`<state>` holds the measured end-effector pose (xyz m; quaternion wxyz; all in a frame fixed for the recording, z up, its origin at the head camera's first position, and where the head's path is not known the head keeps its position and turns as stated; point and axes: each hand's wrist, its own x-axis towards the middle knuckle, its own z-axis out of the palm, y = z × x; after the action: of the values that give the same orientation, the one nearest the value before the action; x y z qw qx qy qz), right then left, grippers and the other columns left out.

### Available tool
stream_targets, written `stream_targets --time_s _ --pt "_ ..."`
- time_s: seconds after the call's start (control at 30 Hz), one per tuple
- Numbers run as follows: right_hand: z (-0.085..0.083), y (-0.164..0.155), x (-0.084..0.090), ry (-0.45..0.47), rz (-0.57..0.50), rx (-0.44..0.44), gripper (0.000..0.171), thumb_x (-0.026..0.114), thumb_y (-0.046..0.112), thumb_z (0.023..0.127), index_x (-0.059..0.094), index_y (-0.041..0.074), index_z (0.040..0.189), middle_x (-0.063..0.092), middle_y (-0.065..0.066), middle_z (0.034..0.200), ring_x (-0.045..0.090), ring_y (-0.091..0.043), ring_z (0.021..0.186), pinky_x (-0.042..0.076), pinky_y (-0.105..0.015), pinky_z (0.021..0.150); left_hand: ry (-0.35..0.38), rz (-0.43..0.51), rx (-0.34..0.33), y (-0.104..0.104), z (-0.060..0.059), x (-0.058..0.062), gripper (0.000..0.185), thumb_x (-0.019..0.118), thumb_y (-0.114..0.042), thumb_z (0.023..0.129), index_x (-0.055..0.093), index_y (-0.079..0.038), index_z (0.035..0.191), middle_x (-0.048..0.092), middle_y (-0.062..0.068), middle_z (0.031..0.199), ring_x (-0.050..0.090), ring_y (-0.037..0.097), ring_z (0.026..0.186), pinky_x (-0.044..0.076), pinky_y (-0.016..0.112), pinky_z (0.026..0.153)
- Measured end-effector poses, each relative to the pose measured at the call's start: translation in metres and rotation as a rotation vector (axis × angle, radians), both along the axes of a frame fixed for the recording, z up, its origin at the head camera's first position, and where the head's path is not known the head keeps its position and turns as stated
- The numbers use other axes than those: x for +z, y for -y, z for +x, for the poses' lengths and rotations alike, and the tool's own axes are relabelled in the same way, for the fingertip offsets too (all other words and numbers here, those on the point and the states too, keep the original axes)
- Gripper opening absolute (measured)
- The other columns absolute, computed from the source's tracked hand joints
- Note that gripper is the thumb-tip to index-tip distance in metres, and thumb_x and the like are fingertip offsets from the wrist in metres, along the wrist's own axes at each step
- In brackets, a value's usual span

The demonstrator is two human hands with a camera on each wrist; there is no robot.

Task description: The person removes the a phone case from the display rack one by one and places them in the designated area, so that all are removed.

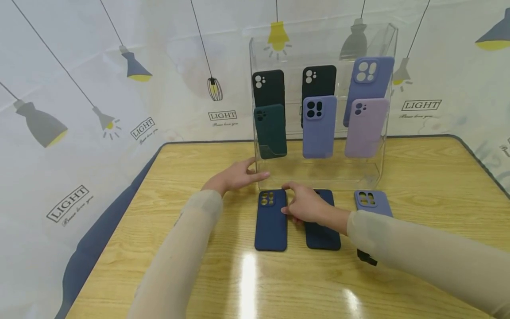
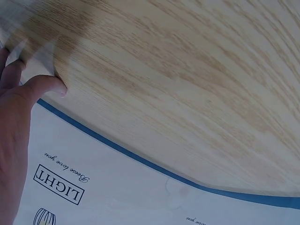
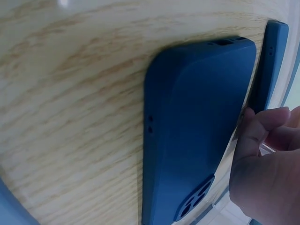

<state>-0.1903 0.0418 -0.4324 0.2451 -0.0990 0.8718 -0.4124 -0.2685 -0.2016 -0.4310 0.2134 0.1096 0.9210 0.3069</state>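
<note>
My left hand (image 1: 238, 175) grips the lower left edge of a clear display stand (image 1: 318, 175), thumb in front and the other fingers at its side. In the left wrist view the thumb and fingertips close around the see-through edge. A dark blue phone case (image 1: 271, 230) lies flat before the stand, camera cutouts at the far end. Over its upper right corner, my right hand (image 1: 304, 204) pinches it, index finger at the top edge and thumb at the right side. Beneath that hand lies a second dark blue phone case (image 1: 323, 239), partly covered; it fills the right wrist view.
A lavender phone case (image 1: 380, 209) lies to the right, partly under the right sleeve. In the stand are a dark green case (image 1: 272, 133), a periwinkle case (image 1: 320, 137), a pink-lilac case (image 1: 366, 133) and several behind them. A printed curtain (image 1: 191, 110) hangs behind the wooden table.
</note>
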Motion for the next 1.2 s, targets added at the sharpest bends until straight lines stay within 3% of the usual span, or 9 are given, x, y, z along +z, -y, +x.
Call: stream_targets --time_s 0.33,0.73,1.2 --pt "-0.001 0.010 -0.002 0.040 -0.006 -0.012 0.071 0.075 0.009 0.099 0.041 0.011 0.162 0.066 -0.007 0.061 0.061 -0.017 0.051 0.050 -0.027 0.047 0.003 -0.007 0.005 -0.001 0.000 0.000 0.102 0.056 -0.079 0.095 0.021 -0.022 0.172 0.050 0.021 0.164 0.052 0.037 0.150 0.046 0.056 0.121" --pt "-0.001 0.026 -0.004 0.050 0.014 -0.015 0.069 0.075 0.011 0.099 0.043 0.012 0.160 0.064 -0.005 0.060 0.061 -0.016 0.050 0.052 -0.027 0.048 0.016 0.014 0.010 0.001 0.002 -0.003 0.105 0.056 -0.082 0.093 0.020 -0.024 0.172 0.051 0.020 0.163 0.053 0.036 0.150 0.046 0.056 0.120" --pt "-0.003 0.007 0.000 0.042 0.037 -0.003 0.069 0.073 0.010 0.100 0.041 0.008 0.161 0.070 -0.007 0.065 0.064 -0.017 0.054 0.054 -0.029 0.053 0.014 0.009 0.018 -0.001 0.002 0.001 0.103 0.056 -0.080 0.094 0.020 -0.023 0.172 0.049 0.018 0.165 0.051 0.036 0.152 0.046 0.056 0.121"
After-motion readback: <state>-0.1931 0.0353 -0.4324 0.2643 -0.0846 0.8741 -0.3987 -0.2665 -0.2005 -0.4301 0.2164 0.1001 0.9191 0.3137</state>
